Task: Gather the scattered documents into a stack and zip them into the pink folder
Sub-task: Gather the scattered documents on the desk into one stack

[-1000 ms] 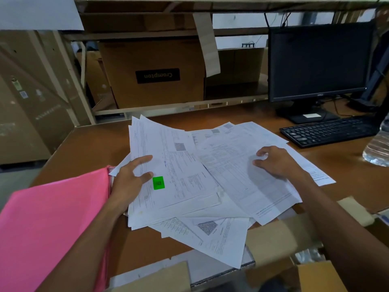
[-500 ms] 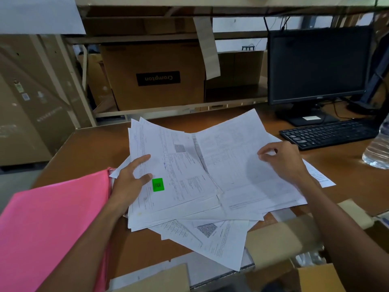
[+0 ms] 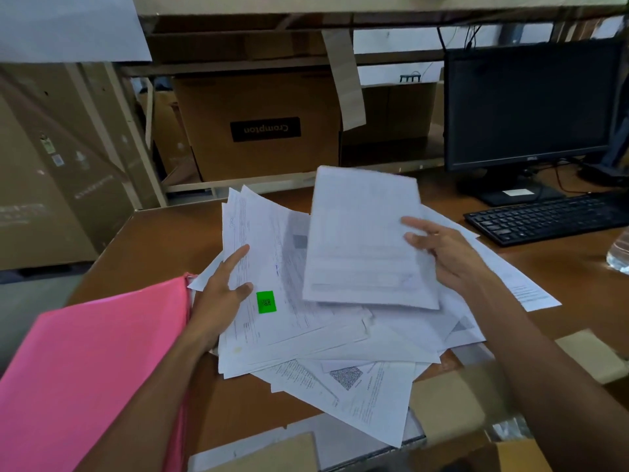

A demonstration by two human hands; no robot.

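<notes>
White printed documents (image 3: 306, 338) lie fanned in a loose pile on the brown desk. One sheet in the pile carries a green sticker (image 3: 266, 302). My left hand (image 3: 221, 294) grips the left edge of the pile, thumb on top near the sticker. My right hand (image 3: 442, 247) holds a sheet (image 3: 360, 240) by its right edge, lifted above the pile and blurred. The pink folder (image 3: 85, 376) lies at the lower left, its edge touching the pile beside my left wrist.
A black keyboard (image 3: 548, 218) and monitor (image 3: 531, 107) stand at the right. A clear water bottle (image 3: 619, 257) sits at the right edge. A cardboard box (image 3: 262, 127) is on the shelf behind the desk (image 3: 163, 240). Cardboard pieces (image 3: 452, 400) lie along the front edge.
My right hand has lifted a sheet off the right side of the pile and swung it up and leftward. My left hand has stayed on the pile's left edge.
</notes>
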